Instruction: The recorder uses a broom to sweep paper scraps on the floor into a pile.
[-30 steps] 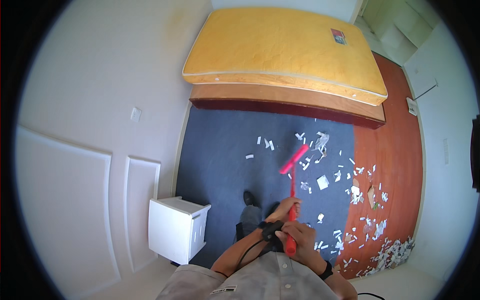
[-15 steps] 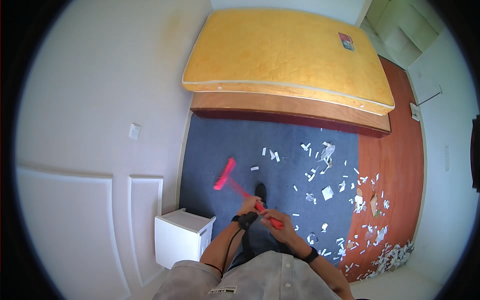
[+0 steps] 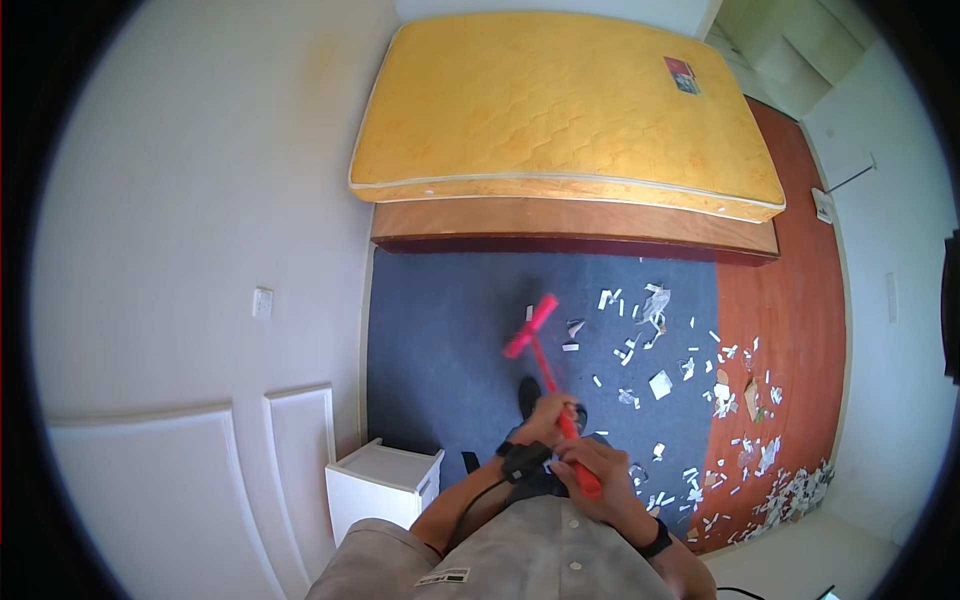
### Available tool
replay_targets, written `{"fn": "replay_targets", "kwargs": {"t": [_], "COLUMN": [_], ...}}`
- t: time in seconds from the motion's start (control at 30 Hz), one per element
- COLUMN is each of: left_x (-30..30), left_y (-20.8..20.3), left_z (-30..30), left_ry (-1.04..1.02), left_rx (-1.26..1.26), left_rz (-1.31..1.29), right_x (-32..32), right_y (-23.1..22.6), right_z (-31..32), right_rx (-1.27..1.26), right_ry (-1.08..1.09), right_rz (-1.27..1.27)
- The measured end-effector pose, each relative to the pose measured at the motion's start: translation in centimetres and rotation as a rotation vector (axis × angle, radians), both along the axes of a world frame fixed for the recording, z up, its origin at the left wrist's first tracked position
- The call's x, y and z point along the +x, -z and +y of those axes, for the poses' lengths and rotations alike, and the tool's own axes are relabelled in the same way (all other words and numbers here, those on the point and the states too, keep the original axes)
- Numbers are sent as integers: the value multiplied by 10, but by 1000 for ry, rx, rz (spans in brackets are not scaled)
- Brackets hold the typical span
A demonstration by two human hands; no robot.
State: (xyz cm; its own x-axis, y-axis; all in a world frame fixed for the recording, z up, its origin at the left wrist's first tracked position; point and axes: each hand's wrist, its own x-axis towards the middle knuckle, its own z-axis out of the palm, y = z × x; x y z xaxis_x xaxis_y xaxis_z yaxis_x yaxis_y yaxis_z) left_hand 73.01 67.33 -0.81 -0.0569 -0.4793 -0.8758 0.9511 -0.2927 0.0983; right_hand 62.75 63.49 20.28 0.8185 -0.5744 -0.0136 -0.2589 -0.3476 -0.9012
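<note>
Both hands grip a red push broom point(image 3: 544, 365), its handle slanting from my waist away over the blue carpet point(image 3: 440, 330). My left hand point(image 3: 547, 418) wraps the handle lower down, toward the broom head. Close to the handle's top end, my right hand point(image 3: 603, 472) is closed around it. The pinkish-red broom head point(image 3: 531, 326) is over the carpet in front of my feet, beside a few white paper scraps point(image 3: 573, 328). Whether its bristles touch the carpet is hard to tell.
A yellow mattress point(image 3: 570, 110) lies on a wooden bed base point(image 3: 570, 222) ahead. White scraps cover the carpet's right side and the reddish-brown floor point(image 3: 790, 330), with a larger heap point(image 3: 790, 500) at the near right. A white cabinet point(image 3: 385, 480) stands against the left wall.
The broom head has swung rightward across the carpet, and several paper scraps near it have shifted right. Both hands have moved slightly right with the handle. The view has shifted a little.
</note>
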Motion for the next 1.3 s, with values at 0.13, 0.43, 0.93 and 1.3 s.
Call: {"fn": "replay_targets", "kwargs": {"t": [0.13, 0.43, 0.93, 1.3], "left_x": [55, -16, 0, -94], "left_y": [62, 115, 34, 37], "left_z": [11, -50, -34, -81], "left_ry": [129, 34, 77, 330], "left_rx": [143, -144, 8, -167], "left_rz": [-44, 74, -67, 104], "right_x": [28, -10, -22, -75], "right_y": [49, 29, 30, -2], "right_z": [-7, -37, -44, -32], "right_rx": [150, 167, 230, -8], "right_ry": [18, 303, 269, 548], "right_rz": [-104, 38, -55, 153]}}
